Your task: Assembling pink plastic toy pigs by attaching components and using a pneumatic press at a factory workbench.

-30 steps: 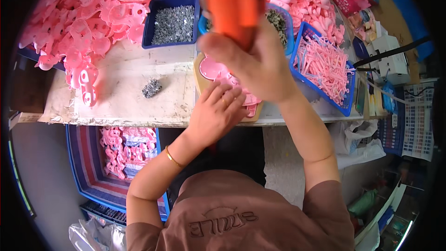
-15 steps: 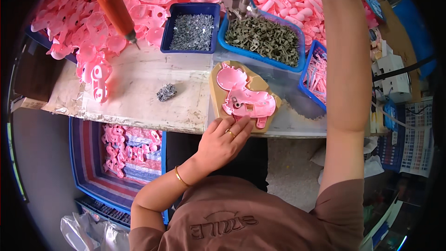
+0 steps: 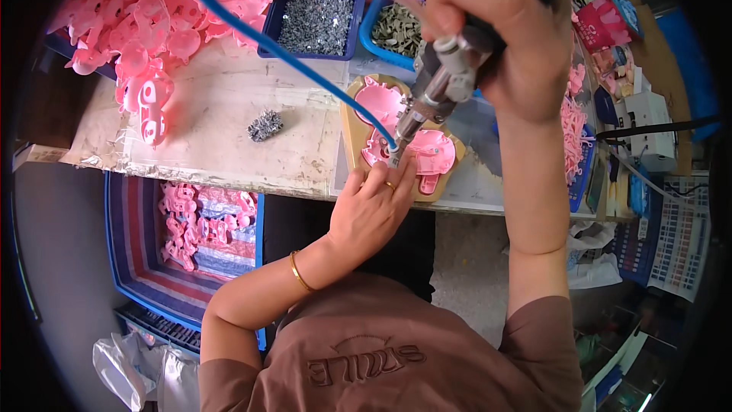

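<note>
On the worn bench (image 3: 221,130), the left hand (image 3: 374,210) presses flat fingers on a pink plastic part (image 3: 412,145) while the right hand (image 3: 503,38) grips a screwdriver (image 3: 431,95) tightly, tip touching it.

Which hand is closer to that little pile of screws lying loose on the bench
Left. The left hand rests on the pink part's lower edge, right of the screw pile. The right hand grips the screwdriver farther right, raised above the bench.

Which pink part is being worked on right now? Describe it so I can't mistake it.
On the worktable, look at its front edge, right of the small loose screw pile. The pink part lies in a tan wooden jig, under the driver tip; other pink parts are heaped loose.
</note>
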Demonstrator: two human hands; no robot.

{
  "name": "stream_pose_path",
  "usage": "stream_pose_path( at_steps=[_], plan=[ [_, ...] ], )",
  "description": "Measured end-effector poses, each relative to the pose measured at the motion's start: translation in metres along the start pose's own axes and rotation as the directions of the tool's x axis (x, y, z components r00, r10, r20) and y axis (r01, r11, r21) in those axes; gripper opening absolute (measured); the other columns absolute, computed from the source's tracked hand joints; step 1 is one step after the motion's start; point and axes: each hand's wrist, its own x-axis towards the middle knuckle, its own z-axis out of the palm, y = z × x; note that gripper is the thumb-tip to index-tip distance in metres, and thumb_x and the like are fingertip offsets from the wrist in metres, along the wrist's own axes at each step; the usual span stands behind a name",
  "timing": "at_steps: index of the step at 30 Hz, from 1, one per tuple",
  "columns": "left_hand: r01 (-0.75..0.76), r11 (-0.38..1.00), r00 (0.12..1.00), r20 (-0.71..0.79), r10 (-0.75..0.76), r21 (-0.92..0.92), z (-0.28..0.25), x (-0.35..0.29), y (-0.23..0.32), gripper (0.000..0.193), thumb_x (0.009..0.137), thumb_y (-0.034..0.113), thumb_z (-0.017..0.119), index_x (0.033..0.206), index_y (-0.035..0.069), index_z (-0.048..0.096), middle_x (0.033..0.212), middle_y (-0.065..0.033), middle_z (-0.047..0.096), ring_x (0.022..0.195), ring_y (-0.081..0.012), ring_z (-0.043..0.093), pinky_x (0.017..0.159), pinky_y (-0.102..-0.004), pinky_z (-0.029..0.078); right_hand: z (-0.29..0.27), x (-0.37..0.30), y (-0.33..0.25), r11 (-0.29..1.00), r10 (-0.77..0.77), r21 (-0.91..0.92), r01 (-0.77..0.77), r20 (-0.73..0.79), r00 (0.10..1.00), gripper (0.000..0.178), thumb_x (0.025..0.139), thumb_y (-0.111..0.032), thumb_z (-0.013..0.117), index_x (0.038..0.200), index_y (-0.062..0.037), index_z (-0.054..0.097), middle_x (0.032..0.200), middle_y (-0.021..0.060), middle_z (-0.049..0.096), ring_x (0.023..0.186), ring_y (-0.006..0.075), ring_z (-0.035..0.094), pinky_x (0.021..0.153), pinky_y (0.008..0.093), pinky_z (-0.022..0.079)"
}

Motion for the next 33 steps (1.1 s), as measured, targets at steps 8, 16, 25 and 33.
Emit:
stream_pose_path(
  at_steps=[8,16,25,33],
  plan=[
    [0.007,1.0,1.0,-0.01,-0.007,-0.002,0.002,0.001,0.001,0.055,0.084,0.026,0.068,0.135,0.009,0.057,0.138,-0.0012,0.056,0.107,-0.0208,0.049,0.086,-0.0341,0.042,-0.006,-0.006,0.017,0.994,-0.077,-0.086,0.074,-0.035,0.996,0.056,0.08,-0.004,0.072,0.129,0.0066,0.047,0.073,0.0044,0.062,0.054,0.0104,0.059,0.046,0.0213,0.041],
    [0.015,0.998,1.0,-0.023,-0.016,-0.062,0.004,-0.002,0.002,0.052,0.087,0.024,0.062,0.134,0.003,0.056,0.139,-0.0083,0.056,0.113,-0.0231,0.049,0.088,-0.0374,0.043,-0.002,-0.012,0.017,0.998,-0.046,-0.047,0.041,-0.101,0.994,0.045,0.079,-0.003,0.073,0.119,0.0059,0.055,0.071,0.0044,0.064,0.054,0.0098,0.059,0.049,0.0219,0.044],
    [-0.015,0.999,0.999,-0.05,0.013,-0.043,0.003,0.002,-0.002,0.052,0.087,0.024,0.063,0.134,0.003,0.055,0.138,-0.0081,0.056,0.114,-0.0214,0.049,0.089,-0.04,0.043,-0.005,-0.014,0.04,0.949,-0.314,0.036,0.314,0.003,0.949,0.011,0.082,0.007,0.067,0.089,0.0021,0.061,0.068,0.0047,0.063,0.052,0.0104,0.058,0.047,0.0249,0.046],
    [-0.038,0.984,0.999,-0.029,0.034,-0.174,-0.011,0.007,-0.021,0.042,0.086,0.019,0.065,0.126,0.007,0.06,0.129,-0.0046,0.062,0.106,-0.0209,0.056,0.084,-0.0356,0.045,-0.048,0.065,-0.012,0.861,-0.425,-0.225,0.455,0.17,0.889,0.044,0.088,-0.036,0.076,0.108,-0.0021,0.057,0.081,0.0037,0.062,0.07,0.0085,0.061,0.06,0.023,0.053]
  ],
)
